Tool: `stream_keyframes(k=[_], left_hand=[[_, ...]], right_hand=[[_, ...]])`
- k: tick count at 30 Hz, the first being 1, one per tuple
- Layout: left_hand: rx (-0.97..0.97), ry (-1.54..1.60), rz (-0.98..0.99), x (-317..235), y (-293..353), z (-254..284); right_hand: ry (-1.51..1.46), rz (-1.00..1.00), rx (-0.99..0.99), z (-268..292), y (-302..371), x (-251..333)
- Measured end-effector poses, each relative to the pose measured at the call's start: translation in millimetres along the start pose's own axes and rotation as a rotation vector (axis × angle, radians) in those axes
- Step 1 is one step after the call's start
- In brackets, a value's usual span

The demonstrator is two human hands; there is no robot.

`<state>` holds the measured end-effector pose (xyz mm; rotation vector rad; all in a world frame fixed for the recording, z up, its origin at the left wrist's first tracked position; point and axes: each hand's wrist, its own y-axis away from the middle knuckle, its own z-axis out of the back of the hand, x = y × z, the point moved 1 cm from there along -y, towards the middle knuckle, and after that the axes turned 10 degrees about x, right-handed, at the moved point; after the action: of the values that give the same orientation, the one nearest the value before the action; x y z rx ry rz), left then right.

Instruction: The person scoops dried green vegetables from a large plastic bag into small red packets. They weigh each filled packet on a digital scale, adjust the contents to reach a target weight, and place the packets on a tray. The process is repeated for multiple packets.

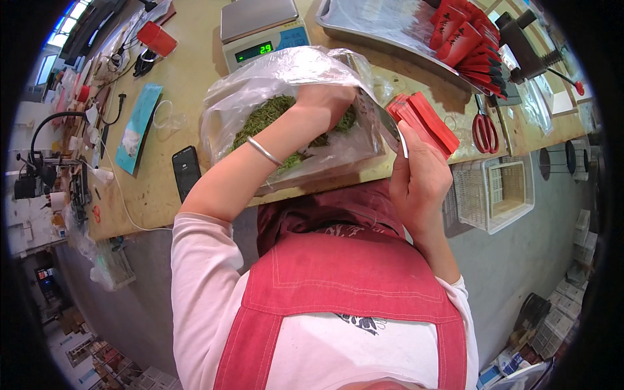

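- Tea leaves, dry and green, fill a clear plastic bag that lies open in a box at the centre of the frame, on the near edge of a yellowish worktable.
- The left hand reaches down into the bag from the lower left, fingers curled and buried among the leaves (whether they pinch any cannot be told); a silver bangle sits on the forearm.
- The right hand, right of centre, is closed around a stack of red packets, thumb across the near side, the stack tilted up toward the upper right and just beside the bag's right edge.
- A digital scale with a lit green display stands at the top centre, just behind the bag.
- More red packets, fanned out, lie on a metal tray in the upper right.
- Red-handled scissors lie on the table to the right of the held stack.
- A white wire basket sits at the right, below the table edge.
- A black phone lies face up left of the bag, near a teal card.
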<state>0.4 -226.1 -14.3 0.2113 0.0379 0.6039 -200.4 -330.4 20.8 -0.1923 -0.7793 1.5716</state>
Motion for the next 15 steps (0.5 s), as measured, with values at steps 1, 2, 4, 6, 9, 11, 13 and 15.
stream_keyframes(k=[1, 2, 4, 6, 9, 11, 13, 15], left_hand=[[-0.036, -0.010, -0.007, -1.7, -3.5, -3.4], [-0.073, -0.019, -0.014, -2.9, -7.4, -10.4], [-0.064, -0.005, -0.019, -2.7, -9.2, -10.9], [0.023, 0.046, -0.020, -0.7, -10.3, -7.2], [0.120, 0.254, -0.018, 7.1, -5.4, -1.8], [0.237, 0.410, 0.047, 10.8, -0.7, 5.6], [0.257, 0.592, 0.072, 20.0, 8.2, 0.9], [0.172, 0.801, 0.048, 31.4, 18.9, -8.8]], right_hand=[[-0.001, -0.002, -0.003, 0.5, 0.3, -0.5], [-0.002, -0.004, -0.007, 0.9, 0.6, -1.0], [-0.006, -0.006, -0.011, 0.2, 1.0, -1.7], [-0.006, -0.005, -0.013, -0.7, 0.6, -2.9], [-0.001, -0.004, -0.003, 0.4, 1.5, -3.1], [-0.001, -0.012, -0.011, 1.5, 2.0, -4.2], [-0.012, -0.020, -0.012, 0.7, 3.1, -4.1], [-0.025, -0.029, -0.008, 0.9, 2.7, -4.1]])
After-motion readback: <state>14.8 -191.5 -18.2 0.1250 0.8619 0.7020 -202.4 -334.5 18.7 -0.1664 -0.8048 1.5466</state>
